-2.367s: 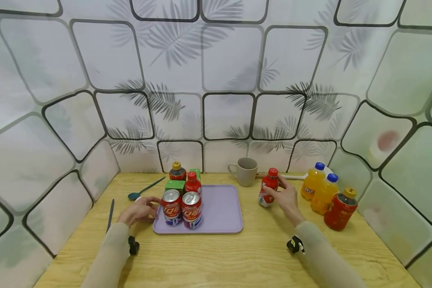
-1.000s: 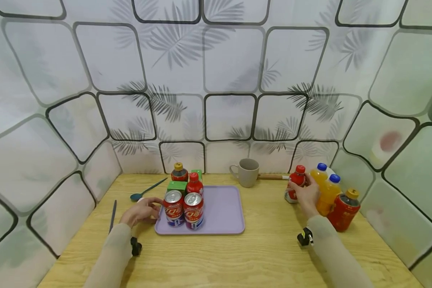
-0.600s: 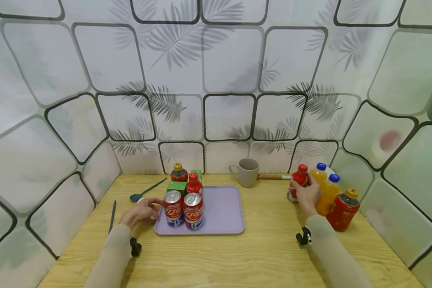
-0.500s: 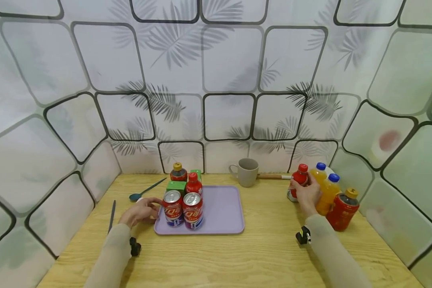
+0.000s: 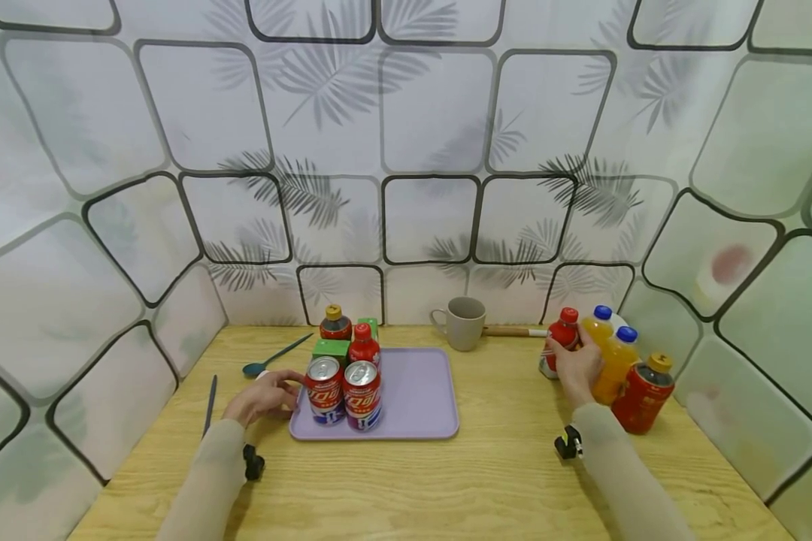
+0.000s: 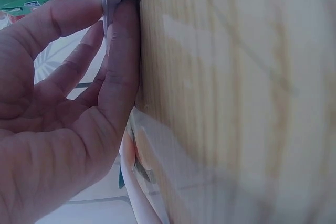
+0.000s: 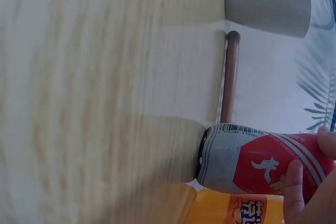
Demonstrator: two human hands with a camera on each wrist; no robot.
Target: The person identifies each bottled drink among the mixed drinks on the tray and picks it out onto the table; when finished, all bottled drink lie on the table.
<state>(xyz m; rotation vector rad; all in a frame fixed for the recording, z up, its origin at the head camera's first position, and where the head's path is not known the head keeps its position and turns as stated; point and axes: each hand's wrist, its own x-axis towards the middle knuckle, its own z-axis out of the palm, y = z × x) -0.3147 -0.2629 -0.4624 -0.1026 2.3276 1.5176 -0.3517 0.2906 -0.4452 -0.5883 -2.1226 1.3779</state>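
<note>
Left fingers (image 6: 123, 59) pinch the tray (image 5: 416, 402) rim while right fingers (image 7: 295, 182) grip a red bottle (image 7: 254, 156).

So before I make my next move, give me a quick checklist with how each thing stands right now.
1. Left hand on the tray: ok, it pinches the left edge.
2. Right hand free for another item: not ok, it holds a red bottle.
3. Red cap on that bottle: ok, in place.
4. Held bottle clear of the orange bottles: cannot tell, the right hand hides much of the gap.
5. Cans upright: ok, both stand at the tray's front left.
6. Room on the tray: ok, its right side is bare.
</note>
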